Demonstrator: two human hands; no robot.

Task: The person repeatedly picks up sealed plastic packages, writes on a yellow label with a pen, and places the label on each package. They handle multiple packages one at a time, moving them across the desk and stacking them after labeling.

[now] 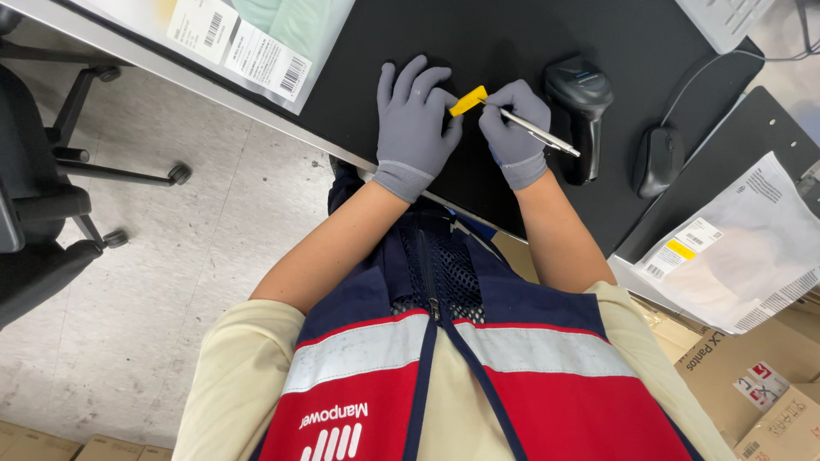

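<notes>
Near the upper middle of the frame, both grey-gloved hands meet over the black bench (pixel 512 34). The left hand (pixel 417 119) lies mostly flat with its fingers spread, its thumb and forefinger pinching one end of a small yellow plastic tag (pixel 469 101). The right hand (pixel 515 128) is closed narrowly around a slim silver pen (pixel 534 130), whose tip touches the tag's right end while its barrel slants down to the right. Judging from this, the marking of the tag is under way rather than finished: the pen is on the tag, and whether any mark is there is too small to tell. To the right of the hands a black handheld barcode scanner (pixel 582 102) stands on the bench, untouched, with a dark computer mouse (pixel 658 160) just beyond it. A white plastic mailer bag with labels (pixel 743 256) lies at the right edge, another clear labelled bag (pixel 256 43) at the upper left, and brown cardboard boxes (pixel 752 384) sit at the lower right; none of these is being handled.
</notes>
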